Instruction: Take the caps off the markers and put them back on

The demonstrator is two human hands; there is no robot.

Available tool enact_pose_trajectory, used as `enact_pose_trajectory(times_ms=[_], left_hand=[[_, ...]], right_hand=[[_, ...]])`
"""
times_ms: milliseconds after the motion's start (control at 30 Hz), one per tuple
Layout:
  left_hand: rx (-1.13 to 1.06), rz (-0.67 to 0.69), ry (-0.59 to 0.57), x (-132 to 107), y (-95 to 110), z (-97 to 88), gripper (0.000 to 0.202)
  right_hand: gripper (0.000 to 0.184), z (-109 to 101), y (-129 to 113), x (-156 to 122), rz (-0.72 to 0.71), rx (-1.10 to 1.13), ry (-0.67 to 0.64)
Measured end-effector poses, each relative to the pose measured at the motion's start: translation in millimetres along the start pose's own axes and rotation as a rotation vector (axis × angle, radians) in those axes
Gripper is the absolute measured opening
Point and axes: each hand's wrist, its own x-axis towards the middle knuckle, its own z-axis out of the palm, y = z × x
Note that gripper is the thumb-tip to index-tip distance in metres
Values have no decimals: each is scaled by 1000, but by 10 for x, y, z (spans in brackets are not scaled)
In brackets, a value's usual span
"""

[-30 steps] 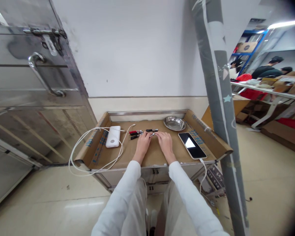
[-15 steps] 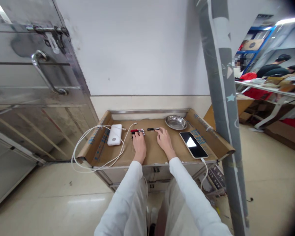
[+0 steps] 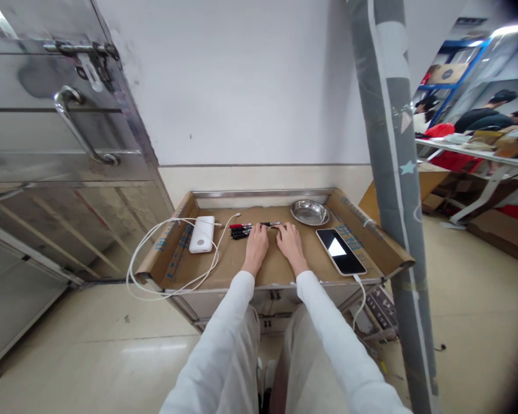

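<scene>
Both my hands are close together over the brown-covered top of a cabinet. My left hand [image 3: 256,246] has its fingers curled, just right of a small bunch of black pens [image 3: 239,233] with a red pen [image 3: 240,225] beside them. My right hand [image 3: 290,244] is curled too, its fingertips facing the left ones. A thin dark piece, apparently a pen, spans the small gap between the fingertips; most of it is hidden by the fingers. Just beyond them lies another black pen [image 3: 271,223] on the brown cover.
At the left sits a white power bank [image 3: 202,234] with a looping white cable [image 3: 132,264]. A round metal dish [image 3: 309,213] stands at the back right, and a phone [image 3: 341,252] on a cable lies before it. A grey wrapped pole [image 3: 392,172] rises at the right.
My left hand has moved right, off the bunch of pens, and come near my right hand. My right hand has stayed almost in place.
</scene>
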Motion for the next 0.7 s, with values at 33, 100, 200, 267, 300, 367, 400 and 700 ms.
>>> enact_pose_trajectory(times_ms=[33, 100, 200, 267, 300, 367, 400, 700], left_hand=[[-13, 14, -1, 28, 11, 34, 23], [-35, -9, -5, 81, 29, 94, 21], [-85, -36, -14, 135, 43, 155, 19], [-124, -48, -19, 149, 41, 178, 18], [-144, -53, -22, 149, 37, 186, 17], [-185, -61, -26, 144, 27, 197, 15], [-205, -65, -28, 139, 21, 199, 14], [-388, -46, -108, 136, -1, 141, 12]], right_hand=[[31, -5, -1, 1, -1, -8, -3], [28, -15, -3, 3, 1, -28, 0], [26, -22, -2, 3, 22, -55, 19], [24, -20, 4, 5, 42, -56, 21], [23, -17, 9, 7, 48, -52, 17], [21, -8, 21, 10, 51, -36, 8], [21, -3, 27, 11, 48, -27, 6], [23, 47, 66, 26, -34, 46, -12]])
